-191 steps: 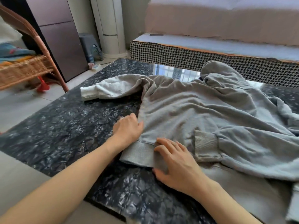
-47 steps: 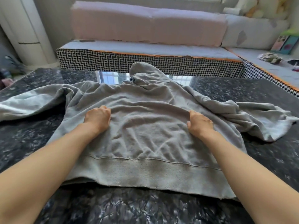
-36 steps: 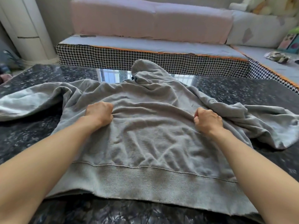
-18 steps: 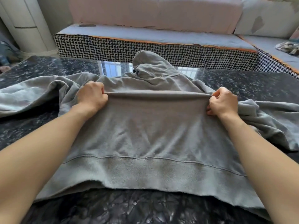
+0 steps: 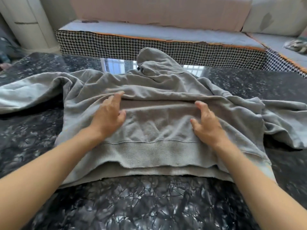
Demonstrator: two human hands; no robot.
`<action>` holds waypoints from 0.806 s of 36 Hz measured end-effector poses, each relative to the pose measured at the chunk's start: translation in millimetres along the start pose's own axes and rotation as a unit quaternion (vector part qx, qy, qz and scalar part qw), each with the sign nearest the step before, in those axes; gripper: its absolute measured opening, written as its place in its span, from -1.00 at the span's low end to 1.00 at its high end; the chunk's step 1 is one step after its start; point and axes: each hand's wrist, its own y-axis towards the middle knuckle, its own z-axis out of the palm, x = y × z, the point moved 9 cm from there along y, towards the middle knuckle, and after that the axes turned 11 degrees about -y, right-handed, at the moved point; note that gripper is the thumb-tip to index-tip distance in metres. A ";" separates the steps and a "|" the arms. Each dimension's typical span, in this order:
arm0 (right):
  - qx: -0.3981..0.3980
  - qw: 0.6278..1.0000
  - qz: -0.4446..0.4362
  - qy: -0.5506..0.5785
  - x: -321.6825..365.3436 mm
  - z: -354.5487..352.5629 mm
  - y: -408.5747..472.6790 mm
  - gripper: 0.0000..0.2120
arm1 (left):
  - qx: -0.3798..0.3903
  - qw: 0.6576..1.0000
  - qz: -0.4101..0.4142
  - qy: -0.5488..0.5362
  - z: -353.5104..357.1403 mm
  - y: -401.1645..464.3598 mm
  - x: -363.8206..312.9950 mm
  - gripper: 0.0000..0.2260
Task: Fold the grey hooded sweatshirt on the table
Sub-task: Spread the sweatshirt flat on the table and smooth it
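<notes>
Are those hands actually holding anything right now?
No. The left hand and right hand lie open on the grey hooded sweatshirt, gripping nothing.

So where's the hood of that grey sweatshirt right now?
The hood lies at the far middle edge of the dark table, bunched up just in front of the checked sofa base, beyond both hands.
</notes>
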 end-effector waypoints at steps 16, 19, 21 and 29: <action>-0.099 0.937 -0.306 -0.139 65.9 -8.9 -152.6 -0.90 | 0.150 0.908 0.367 0.132 5.8 -157.8 -73.8 -0.81; -0.121 0.927 -0.304 -0.182 63.9 -11.4 -152.9 -0.72 | 0.151 0.906 0.363 0.153 -4.3 -159.0 -67.5 -0.70; -0.125 0.925 -0.297 -0.200 64.7 -9.5 -151.4 -0.62 | 0.152 0.905 0.360 0.171 -10.0 -159.3 -65.2 -0.71; -0.188 0.929 -0.280 -0.153 65.2 -32.8 -148.8 -0.75 | 0.099 0.901 0.369 0.204 -36.0 -165.4 -54.3 -0.92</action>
